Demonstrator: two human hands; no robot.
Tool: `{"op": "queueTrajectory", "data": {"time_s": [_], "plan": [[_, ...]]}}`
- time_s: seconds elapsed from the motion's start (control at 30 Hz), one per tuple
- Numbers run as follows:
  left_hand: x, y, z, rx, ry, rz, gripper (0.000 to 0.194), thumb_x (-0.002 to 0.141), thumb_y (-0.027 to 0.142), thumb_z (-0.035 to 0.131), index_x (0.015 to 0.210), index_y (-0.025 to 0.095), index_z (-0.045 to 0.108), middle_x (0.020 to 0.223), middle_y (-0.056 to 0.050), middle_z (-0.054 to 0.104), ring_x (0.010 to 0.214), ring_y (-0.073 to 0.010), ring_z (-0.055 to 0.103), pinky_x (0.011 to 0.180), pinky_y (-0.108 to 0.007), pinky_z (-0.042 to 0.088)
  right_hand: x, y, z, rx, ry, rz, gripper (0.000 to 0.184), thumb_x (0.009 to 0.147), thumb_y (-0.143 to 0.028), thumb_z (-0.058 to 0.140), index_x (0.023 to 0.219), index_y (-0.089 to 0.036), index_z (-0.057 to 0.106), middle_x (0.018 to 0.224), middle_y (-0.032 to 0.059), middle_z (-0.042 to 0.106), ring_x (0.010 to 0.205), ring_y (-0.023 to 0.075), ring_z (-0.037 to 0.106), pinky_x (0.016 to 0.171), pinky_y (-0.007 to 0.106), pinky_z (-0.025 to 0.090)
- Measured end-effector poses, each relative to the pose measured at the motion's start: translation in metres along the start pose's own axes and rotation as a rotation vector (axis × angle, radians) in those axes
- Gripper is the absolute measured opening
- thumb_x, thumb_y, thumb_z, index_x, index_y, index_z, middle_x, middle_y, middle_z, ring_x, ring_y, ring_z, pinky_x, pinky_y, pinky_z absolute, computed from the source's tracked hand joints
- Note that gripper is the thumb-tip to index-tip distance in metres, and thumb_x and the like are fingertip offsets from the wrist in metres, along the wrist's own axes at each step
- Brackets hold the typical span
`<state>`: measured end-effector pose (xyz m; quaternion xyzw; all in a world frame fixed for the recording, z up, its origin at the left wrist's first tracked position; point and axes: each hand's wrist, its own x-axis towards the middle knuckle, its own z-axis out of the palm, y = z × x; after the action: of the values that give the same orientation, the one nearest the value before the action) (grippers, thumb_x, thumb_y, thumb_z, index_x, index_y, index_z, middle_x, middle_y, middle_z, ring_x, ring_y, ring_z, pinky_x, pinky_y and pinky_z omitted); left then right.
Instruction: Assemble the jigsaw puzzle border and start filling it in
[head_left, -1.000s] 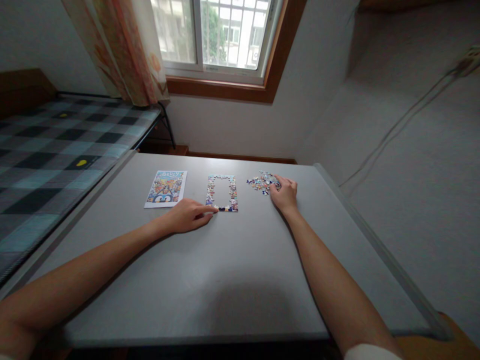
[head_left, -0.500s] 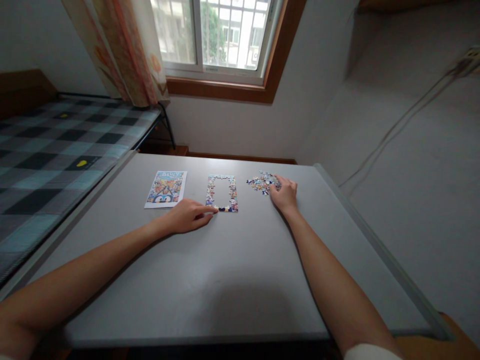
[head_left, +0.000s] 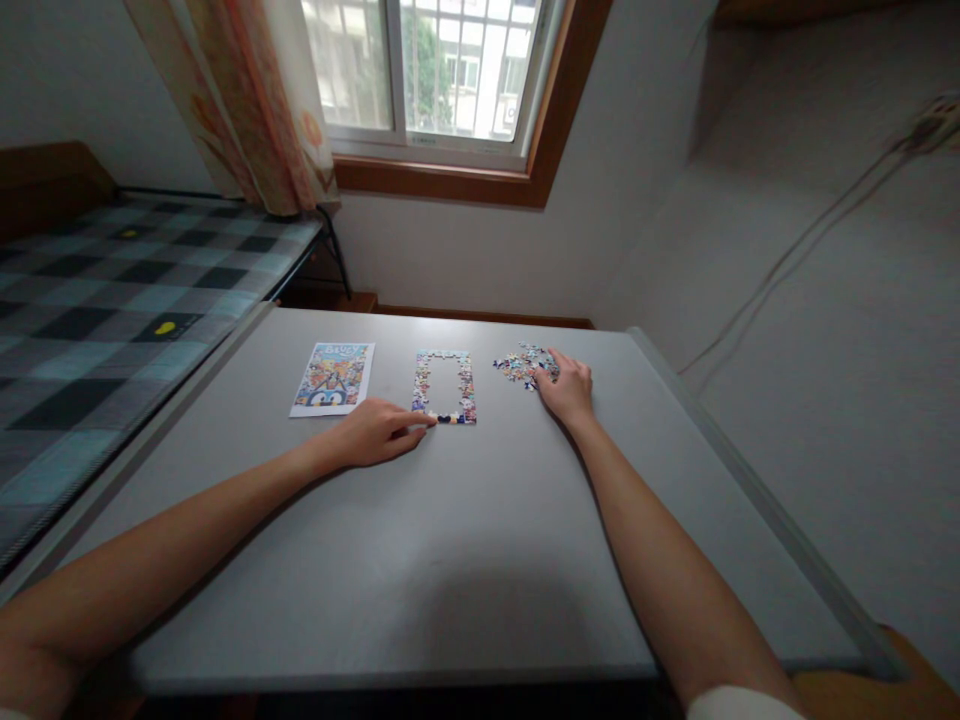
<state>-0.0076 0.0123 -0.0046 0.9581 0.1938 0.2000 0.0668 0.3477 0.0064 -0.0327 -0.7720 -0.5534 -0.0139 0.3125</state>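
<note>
Near centre, the left hand (head_left: 381, 432), relaxed and unclenched, touches the puzzle border (head_left: 467, 385). Centre-right, the right hand (head_left: 568, 390) covers loose pieces (head_left: 517, 367); I cannot tell its grip.

This is looking like a home bedroom; a checked mattress (head_left: 142, 275) is lying on a bed (head_left: 54, 185); a flowered curtain (head_left: 244, 110) is hanging at a wood-trimmed window (head_left: 450, 85).

Right fingers (head_left: 561, 361) perhaps slightly bent
</note>
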Motion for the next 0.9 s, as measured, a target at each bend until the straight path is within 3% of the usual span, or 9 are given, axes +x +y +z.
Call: {"op": "queueTrajectory", "data": {"time_s": [0.57,0.7,0.9], "plan": [[-0.001,-0.001,0.0,0.012,-0.016,-0.02,0.033,0.096,0.032,0.049,0.114,0.021,0.074,0.063,-0.002,0.069,0.052,-0.0089,0.058,0.053,-0.019,0.037,-0.005,-0.008,-0.007,-0.029,0.03,0.03,0.051,0.082,-0.035,0.05,0.129,-0.02,0.065,0.117,0.0136,0.066,0.106,0.0299,0.054,0.098,0.045,0.042],[-0.001,-0.001,0.0,-0.009,-0.032,-0.024,0.032,0.096,0.031,0.05,0.116,0.022,0.073,0.065,-0.001,0.07,0.054,-0.0092,0.06,0.054,-0.019,0.038,-0.005,-0.009,-0.009,-0.033,0.042,0.101,0.049,0.081,-0.034,0.05,0.124,-0.019,0.067,0.114,0.0142,0.066,0.106,0.0306,0.053,0.096,0.045,0.042],[0.0,0.0,-0.001,0.002,-0.029,-0.019,0.033,0.097,0.032,0.048,0.115,0.02,0.074,0.063,-0.001,0.069,0.052,-0.0086,0.059,0.053,-0.018,0.038,-0.006,-0.013,-0.012,0.0,0.075,0.092,0.042,0.08,-0.03,0.05,0.115,-0.019,0.07,0.105,0.0126,0.067,0.101,0.0286,0.054,0.093,0.044,0.042]]}}
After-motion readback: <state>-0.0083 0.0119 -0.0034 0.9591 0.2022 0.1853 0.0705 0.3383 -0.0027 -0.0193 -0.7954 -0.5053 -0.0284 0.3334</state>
